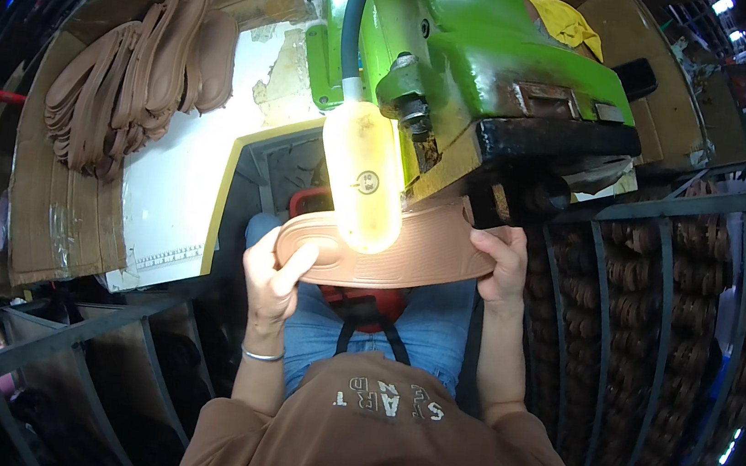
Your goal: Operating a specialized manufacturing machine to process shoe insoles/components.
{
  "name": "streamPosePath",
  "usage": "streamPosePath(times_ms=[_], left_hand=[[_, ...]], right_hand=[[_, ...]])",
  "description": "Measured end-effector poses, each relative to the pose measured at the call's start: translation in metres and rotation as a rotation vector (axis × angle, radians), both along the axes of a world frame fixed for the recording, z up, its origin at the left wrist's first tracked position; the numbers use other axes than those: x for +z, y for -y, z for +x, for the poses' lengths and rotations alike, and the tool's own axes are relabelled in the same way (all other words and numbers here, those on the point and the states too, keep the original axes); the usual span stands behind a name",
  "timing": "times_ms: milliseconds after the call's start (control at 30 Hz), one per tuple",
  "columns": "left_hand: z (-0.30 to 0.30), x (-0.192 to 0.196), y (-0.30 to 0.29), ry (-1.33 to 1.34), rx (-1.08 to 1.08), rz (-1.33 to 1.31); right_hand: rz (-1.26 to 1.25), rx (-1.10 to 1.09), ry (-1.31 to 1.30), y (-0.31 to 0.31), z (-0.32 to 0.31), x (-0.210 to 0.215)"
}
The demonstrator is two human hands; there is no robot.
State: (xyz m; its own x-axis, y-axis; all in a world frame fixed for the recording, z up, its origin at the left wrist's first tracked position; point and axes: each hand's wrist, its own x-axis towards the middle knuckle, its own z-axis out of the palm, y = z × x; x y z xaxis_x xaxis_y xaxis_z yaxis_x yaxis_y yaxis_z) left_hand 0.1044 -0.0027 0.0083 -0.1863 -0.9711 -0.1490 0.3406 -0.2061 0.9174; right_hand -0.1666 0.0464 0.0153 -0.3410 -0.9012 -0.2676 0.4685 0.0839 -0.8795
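Apparently the step is lining up a brown shoe sole (440,247) close against the green industrial machine (513,56); the left hand (273,279), thumb on top, pinches the end farther from it, the right hand (504,264), fingers curled, the nearer. Likely needed next: steady, level guiding.

The ridged sole (434,245) looks matt; the machine (495,49), glossy painted metal; the box (66,221), cardboard.
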Motion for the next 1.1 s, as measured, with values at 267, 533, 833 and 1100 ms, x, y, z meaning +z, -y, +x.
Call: streamPosePath(times_ms=[267,533,833,1100], left_hand=[[0.056,-0.043,-0.028,-0.039,-0.132,0.119],[-0.062,0.006,0.01,0.153,-0.311,-0.19],[-0.09,0.004,-0.018,0.01,-0.053,-0.134],[-0.095,-0.005,-0.014,-0.153,-0.124,-0.039]], right_hand=[[-0.145,0.148,-0.129,0.023,0.025,-0.005],[-0.151,0.167,-0.335,0.033,0.045,-0.011],[0.298,0.449,-0.241,-0.126,0.013,-0.072],[-0.025,-0.223,-0.178,-0.086,-0.064,-0.011]])
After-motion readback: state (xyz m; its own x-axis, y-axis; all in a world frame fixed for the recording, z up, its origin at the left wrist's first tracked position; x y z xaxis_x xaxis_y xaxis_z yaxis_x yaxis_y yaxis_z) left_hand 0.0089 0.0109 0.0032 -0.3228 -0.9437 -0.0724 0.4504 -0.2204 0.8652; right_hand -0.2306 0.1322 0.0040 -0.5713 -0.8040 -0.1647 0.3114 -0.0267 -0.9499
